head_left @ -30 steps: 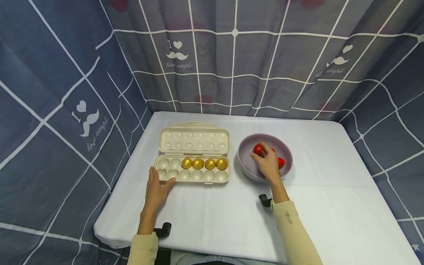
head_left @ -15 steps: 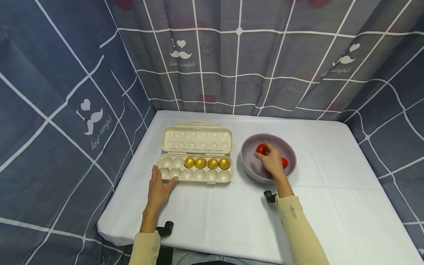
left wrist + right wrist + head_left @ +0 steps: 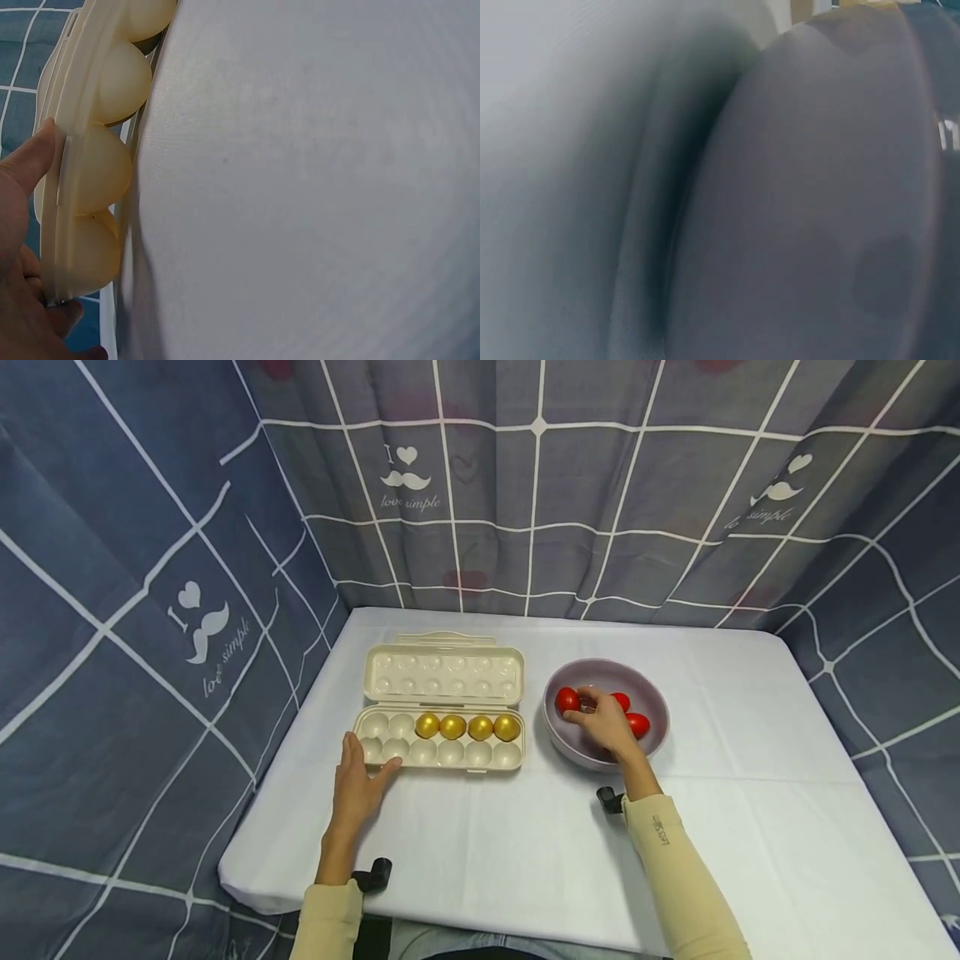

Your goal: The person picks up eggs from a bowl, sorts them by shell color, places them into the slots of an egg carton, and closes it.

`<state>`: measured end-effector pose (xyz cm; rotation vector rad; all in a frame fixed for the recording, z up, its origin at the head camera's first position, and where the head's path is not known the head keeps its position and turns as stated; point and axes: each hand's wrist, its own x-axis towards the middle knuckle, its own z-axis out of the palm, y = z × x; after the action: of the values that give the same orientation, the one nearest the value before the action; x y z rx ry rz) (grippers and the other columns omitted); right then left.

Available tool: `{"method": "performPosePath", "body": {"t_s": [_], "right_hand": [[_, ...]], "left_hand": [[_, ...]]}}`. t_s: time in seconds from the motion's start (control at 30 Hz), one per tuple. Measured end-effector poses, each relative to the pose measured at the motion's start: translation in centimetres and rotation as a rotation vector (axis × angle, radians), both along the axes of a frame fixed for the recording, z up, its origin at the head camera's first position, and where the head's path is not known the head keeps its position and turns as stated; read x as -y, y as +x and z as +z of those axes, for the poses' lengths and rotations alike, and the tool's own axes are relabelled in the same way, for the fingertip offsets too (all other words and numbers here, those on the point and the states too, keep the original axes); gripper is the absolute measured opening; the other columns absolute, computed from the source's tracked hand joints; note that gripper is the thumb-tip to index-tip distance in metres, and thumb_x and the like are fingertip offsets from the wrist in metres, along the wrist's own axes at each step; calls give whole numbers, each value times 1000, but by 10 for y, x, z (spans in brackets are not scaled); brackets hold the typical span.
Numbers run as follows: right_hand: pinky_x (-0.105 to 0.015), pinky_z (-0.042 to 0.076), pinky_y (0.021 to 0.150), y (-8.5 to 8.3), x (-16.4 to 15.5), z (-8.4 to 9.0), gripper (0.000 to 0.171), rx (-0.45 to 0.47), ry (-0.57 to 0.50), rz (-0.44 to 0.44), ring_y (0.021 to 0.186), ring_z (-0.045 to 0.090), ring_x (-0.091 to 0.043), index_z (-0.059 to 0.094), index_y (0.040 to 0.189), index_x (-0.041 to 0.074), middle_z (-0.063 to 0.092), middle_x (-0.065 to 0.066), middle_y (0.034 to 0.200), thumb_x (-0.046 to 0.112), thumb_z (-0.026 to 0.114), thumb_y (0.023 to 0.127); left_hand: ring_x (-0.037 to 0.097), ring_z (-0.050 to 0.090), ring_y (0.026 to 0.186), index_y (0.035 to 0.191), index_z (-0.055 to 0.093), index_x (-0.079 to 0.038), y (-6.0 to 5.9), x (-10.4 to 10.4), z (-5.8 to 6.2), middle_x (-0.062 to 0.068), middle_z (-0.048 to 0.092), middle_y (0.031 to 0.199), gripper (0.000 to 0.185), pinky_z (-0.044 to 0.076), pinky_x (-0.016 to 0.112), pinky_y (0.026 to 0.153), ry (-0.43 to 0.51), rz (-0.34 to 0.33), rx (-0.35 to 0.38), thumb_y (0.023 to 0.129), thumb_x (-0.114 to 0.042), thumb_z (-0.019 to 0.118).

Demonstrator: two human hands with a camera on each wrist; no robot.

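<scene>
An open cream egg carton (image 3: 450,758) stands left of the table's middle, with several golden eggs (image 3: 452,727) in its back row, towards the right end. My left hand (image 3: 356,793) holds the carton's near left corner, thumb on the front edge and fingers along the left end. The left wrist view shows the thumb on the rim of the carton (image 3: 105,165). Inside the mauve bowl (image 3: 557,739), my right hand (image 3: 606,724) pinches a red egg (image 3: 567,700) at its fingertips. Two more red eggs (image 3: 637,725) show beside that hand; it may hide others.
A white cloth covers the table (image 3: 480,835). Grey-blue curtains (image 3: 495,510) hang along the back and both sides. In the right wrist view the outer wall of the bowl (image 3: 802,187) fills much of the picture.
Over the last half second, the red egg by my right fingertips has moved left inside the bowl, and that hand shifted slightly left with it. My left hand stays at the carton.
</scene>
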<state>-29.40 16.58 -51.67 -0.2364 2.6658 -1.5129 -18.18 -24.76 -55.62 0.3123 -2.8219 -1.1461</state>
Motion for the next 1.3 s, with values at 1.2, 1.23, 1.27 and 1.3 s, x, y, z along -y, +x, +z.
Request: {"method": "performPosePath", "body": {"t_s": [1.2, 1.23, 1.27, 1.3], "right_hand": [[-47, 50, 92, 6, 7, 1, 37, -59, -24, 43, 105, 64, -34, 64, 116, -2, 67, -18, 112, 11, 77, 83], [-47, 49, 94, 7, 7, 2, 37, -51, -63, 26, 107, 63, -34, 64, 115, -1, 67, -18, 112, 11, 77, 83], [-46, 48, 95, 8, 6, 3, 37, -43, -100, 11, 108, 63, -33, 64, 115, -1, 66, -17, 113, 12, 77, 83], [-45, 47, 96, 10, 6, 4, 37, -29, -148, -6, 109, 62, -33, 64, 115, -1, 66, -17, 113, 12, 77, 83]], "left_hand": [[41, -4, 147, 153, -6, 7, 0, 1, 2, 27, -9, 160, 107, 0, 56, 117, 32, -1, 12, 94, -46, 64], [41, -4, 147, 153, -7, 7, 0, 1, 1, 27, -9, 160, 106, 0, 56, 117, 32, -1, 14, 94, -46, 64], [43, -4, 147, 153, -7, 6, -1, 0, 1, 26, -9, 160, 106, 1, 55, 117, 34, 0, 17, 94, -47, 64], [43, -4, 147, 153, -7, 6, -1, 0, 1, 26, -9, 161, 106, 1, 55, 117, 31, 0, 18, 94, -47, 64]]}}
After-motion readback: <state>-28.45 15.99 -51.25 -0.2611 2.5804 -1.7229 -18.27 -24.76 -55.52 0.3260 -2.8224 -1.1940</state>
